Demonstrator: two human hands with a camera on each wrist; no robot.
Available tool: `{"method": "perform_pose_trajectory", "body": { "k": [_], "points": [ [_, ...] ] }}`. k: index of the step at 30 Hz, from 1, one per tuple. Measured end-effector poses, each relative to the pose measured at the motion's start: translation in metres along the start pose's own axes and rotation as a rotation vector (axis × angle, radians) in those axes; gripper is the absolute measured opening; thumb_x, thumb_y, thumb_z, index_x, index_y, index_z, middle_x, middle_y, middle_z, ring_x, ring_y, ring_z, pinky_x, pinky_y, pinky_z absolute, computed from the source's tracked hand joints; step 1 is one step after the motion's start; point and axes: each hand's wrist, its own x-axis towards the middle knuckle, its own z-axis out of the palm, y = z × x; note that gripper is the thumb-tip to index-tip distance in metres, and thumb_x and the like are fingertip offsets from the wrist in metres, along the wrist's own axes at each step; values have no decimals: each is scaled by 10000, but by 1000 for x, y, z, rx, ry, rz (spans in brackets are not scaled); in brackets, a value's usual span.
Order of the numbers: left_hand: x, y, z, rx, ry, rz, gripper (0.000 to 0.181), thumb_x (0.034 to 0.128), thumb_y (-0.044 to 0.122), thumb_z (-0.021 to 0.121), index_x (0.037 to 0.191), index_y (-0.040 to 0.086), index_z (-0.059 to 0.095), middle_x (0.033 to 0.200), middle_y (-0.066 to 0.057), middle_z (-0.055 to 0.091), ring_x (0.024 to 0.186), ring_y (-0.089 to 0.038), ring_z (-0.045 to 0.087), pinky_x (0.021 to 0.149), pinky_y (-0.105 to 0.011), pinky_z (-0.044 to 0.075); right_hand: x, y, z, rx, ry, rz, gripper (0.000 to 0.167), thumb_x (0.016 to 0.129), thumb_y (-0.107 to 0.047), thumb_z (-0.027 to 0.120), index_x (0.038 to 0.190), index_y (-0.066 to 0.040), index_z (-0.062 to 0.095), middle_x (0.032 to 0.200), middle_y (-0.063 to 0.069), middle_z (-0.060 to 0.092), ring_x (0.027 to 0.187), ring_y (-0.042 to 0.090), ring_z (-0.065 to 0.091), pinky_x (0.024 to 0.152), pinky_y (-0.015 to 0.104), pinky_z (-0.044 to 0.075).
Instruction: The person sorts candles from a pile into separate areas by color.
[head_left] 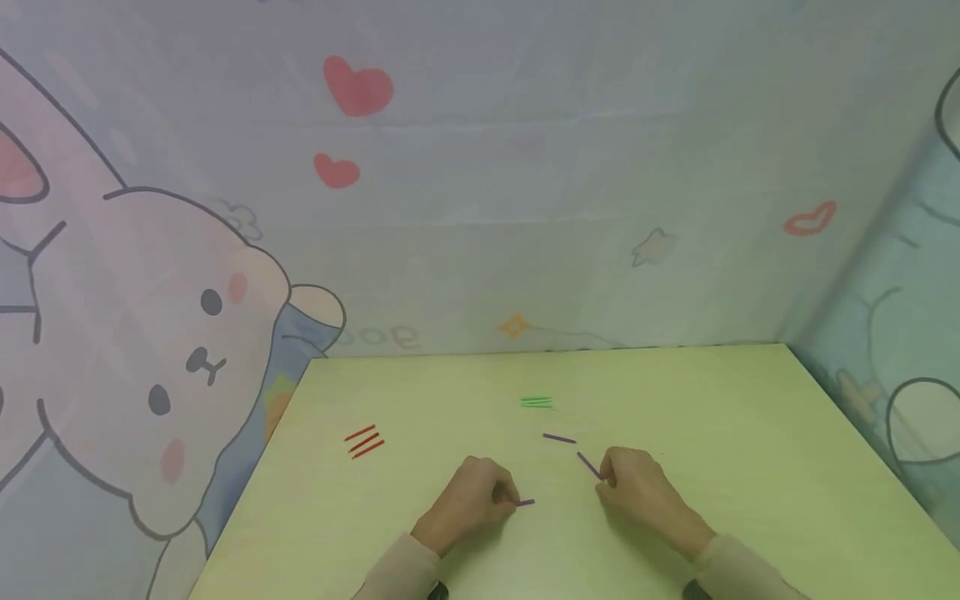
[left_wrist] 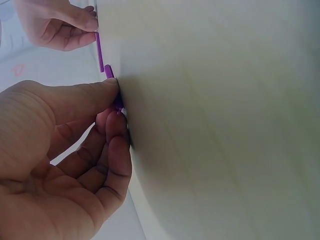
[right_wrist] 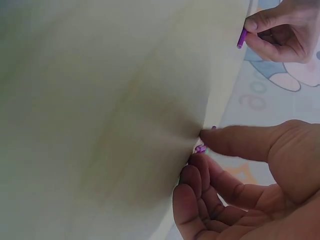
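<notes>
Over the front middle of the table, my left hand (head_left: 471, 500) pinches a short purple stick (head_left: 527, 502) between thumb and fingers; its free end points right. My right hand (head_left: 641, 492) holds the near end of another purple stick (head_left: 589, 464), which slants away to the upper left. A third purple stick (head_left: 559, 438) lies on the table just beyond it, apart from both hands. In the left wrist view, the left thumb covers part of its purple stick (left_wrist: 109, 71). The right fingers hide most of theirs in the right wrist view.
Three red sticks (head_left: 364, 442) lie slanted side by side at the left of the yellow-green table (head_left: 720, 400). Several green sticks (head_left: 536, 402) lie close together farther back. A printed cloth (head_left: 480, 175) hangs behind the table's far edge.
</notes>
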Motion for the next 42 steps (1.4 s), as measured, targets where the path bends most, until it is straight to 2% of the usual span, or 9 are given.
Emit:
{"method": "perform_pose_trajectory", "body": {
  "k": [5,11,16,20,25,29,32,36,42],
  "points": [
    [2,2,-1,1,3,2,192,836,-78,841,850,111,870,777,70,790,713,19,606,724,-200,550,3,1,-2,-23,19,-21,103,860,46,795,874,-29,726,817,12,678,764,168,635,711,377,599],
    [4,3,0,0,-1,-2,186,842,-71,857,854,114,870,774,77,785,724,18,613,737,-204,555,11,0,-1,-56,31,-7,144,879,-61,836,839,-32,701,819,33,665,744,181,595,680,367,556],
    [8,2,0,9,-8,6,170,855,-50,879,868,120,871,776,92,768,726,23,613,729,-187,552,14,-1,-2,-54,45,-4,130,918,44,724,836,-36,662,783,36,624,706,178,560,625,330,516],
    [10,1,-3,8,-15,15,169,857,-44,859,865,125,866,788,79,780,709,15,605,702,-187,541,19,9,1,-36,43,-27,162,877,89,682,797,-49,654,761,35,607,680,184,555,599,324,502],
    [13,-2,-5,34,-46,64,154,870,-34,842,880,117,872,788,90,778,710,22,574,699,-178,516,28,38,14,-12,44,-73,166,837,55,673,752,-86,666,745,7,618,628,152,558,555,291,493],
    [20,-4,-10,61,-62,116,127,902,-19,857,905,106,878,810,79,783,729,14,586,722,-182,529,26,34,13,-23,15,-58,144,862,56,681,778,-62,689,758,41,642,638,176,585,568,308,523],
    [31,-4,-18,83,-48,139,104,926,3,866,928,106,875,864,55,806,782,-9,654,769,-203,571,20,20,6,-31,0,-19,146,865,71,690,781,-48,683,757,54,638,647,191,593,583,319,535],
    [57,0,-32,106,-28,153,75,967,31,850,971,104,866,928,32,818,858,-59,721,827,-236,605,11,2,-2,-25,2,21,199,871,108,678,756,-50,642,737,47,609,633,182,584,575,295,510],
    [99,8,-41,151,-32,226,56,1018,73,816,1043,108,851,983,35,800,903,-72,720,853,-229,596,6,-6,0,-47,19,-5,246,872,131,656,723,-59,604,695,33,569,598,165,542,552,289,477]
  ]
}}
